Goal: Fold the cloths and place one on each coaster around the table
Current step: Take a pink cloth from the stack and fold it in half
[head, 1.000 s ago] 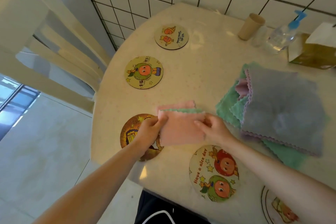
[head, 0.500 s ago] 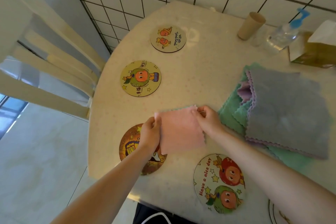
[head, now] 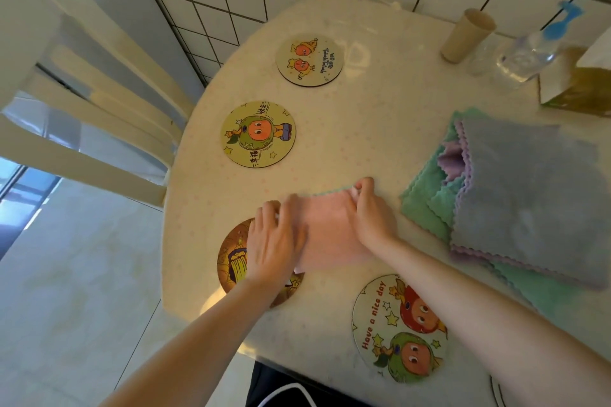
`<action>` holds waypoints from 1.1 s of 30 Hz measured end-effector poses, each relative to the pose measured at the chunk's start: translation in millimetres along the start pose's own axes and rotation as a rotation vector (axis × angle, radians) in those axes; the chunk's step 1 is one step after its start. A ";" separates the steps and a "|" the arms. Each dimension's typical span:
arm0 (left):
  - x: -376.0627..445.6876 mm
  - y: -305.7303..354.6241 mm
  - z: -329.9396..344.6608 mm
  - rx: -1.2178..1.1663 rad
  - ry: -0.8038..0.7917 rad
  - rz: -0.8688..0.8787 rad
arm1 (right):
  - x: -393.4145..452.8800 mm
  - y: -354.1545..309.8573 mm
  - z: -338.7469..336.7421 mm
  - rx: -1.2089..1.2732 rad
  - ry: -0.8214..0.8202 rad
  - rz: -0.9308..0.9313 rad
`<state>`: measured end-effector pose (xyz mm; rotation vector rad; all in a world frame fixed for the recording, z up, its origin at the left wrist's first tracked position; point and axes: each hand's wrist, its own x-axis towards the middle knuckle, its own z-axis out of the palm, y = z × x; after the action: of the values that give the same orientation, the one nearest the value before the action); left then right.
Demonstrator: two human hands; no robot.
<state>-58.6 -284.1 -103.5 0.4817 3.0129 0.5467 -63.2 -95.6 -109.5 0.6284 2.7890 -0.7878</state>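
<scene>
The pink cloth [head: 327, 231] lies folded on the round table [head: 390, 129], between the dark brown coaster [head: 233, 261] on its left and the stack of unfolded cloths [head: 525, 201] on its right; its near-left corner overlaps the edge of that coaster. The left hand [head: 274, 241] now rests palm-down on the cloth's left side with fingers spread and flat, pressing rather than pinching; half a second ago it held the left edge between thumb and fingers. The right hand [head: 370, 211] pinches the cloth's far right corner, where a thin green scalloped edge shows, much as it did before. Compared with one second ago, the cloth's far flap has been brought down and the piece reads as one flat, compact rectangle. Relative to the pink cloth, the green-figure coaster [head: 258, 134] sits beyond it to the far left, the two-figure coaster [head: 309, 60] farther still, and the "Have a nice day" coaster [head: 398, 329] lies on the near right; all four are bare of cloths. The stack shows a grey cloth on top with green and lilac layers beneath, unchanged. A paper cup [head: 468, 36], a spray bottle [head: 532, 49] and a tissue box [head: 582, 82] stand at the far right, well apart from the pink cloth.
</scene>
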 end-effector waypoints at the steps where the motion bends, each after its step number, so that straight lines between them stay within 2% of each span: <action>1: -3.1 -4.1 3.0 0.080 -0.021 0.121 | -2.3 0.8 -1.8 -0.006 -0.010 -0.027; 2: -6.2 -8.3 7.0 0.135 -0.067 0.206 | -4.7 2.5 -3.3 -0.019 -0.017 -0.064; 4: -11.0 -14.2 14.4 0.193 -0.182 0.266 | -7.7 5.7 -5.2 -0.072 -0.003 -0.155; 8: -18.1 -16.1 22.9 0.267 -0.299 0.206 | -1.3 6.7 -8.8 -0.142 0.019 -0.222; 12: -19.3 -12.2 25.7 0.309 -0.338 0.104 | 13.6 4.4 -6.7 -0.199 -0.063 -0.156; 17: -15.6 -8.6 24.5 0.365 -0.389 0.061 | 26.5 4.9 7.2 -0.201 -0.027 -0.026; 22: -15.1 2.1 13.9 0.264 -0.395 0.004 | 6.4 1.4 -1.1 -0.153 0.014 -0.036; 24: -16.4 6.3 10.3 0.110 -0.351 -0.092 | -9.0 -0.3 -4.0 -0.111 0.002 -0.015; 26: -20.1 14.3 7.4 -0.035 -0.213 -0.194 | -25.1 1.2 -5.6 -0.138 -0.034 -0.003; 28: -20.1 24.4 4.1 -0.243 -0.112 -0.380 | -33.0 5.0 -4.4 -0.161 -0.068 0.004; 31: -10.1 33.3 2.6 -0.485 -0.103 -0.686 | -32.4 6.5 -4.7 -0.088 -0.123 0.033; 33: -1.2 35.3 0.0 -0.603 -0.122 -0.859 | -29.7 5.1 -7.2 0.056 -0.166 0.144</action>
<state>-47.0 -253.0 -91.2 -0.7297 2.3894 1.1638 -34.7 -98.2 -97.6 0.7293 2.5488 -0.8490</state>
